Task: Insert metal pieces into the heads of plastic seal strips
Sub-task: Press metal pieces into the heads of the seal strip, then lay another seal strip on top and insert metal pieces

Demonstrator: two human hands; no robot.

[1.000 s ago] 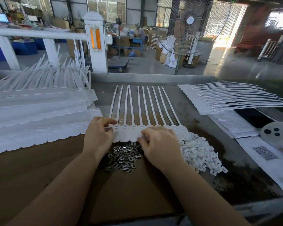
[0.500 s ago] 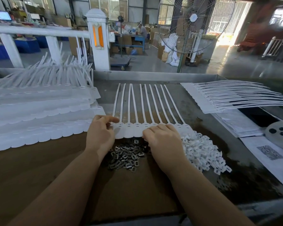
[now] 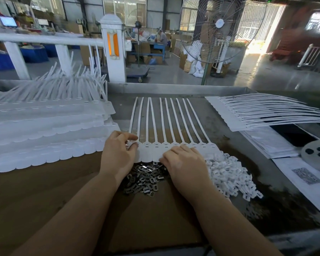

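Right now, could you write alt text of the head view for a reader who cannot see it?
Two bare hands, left hand and right hand, rest on the heads of a row of white seal strips on a workbench. A pile of metal pieces lies between the wrists; white plastic caps lie right.

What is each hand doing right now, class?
Left hand: pinches the sheet of seal strips at its left end.
Right hand: open, resting on the strip heads.

White seal strips flat behind metal pieces.
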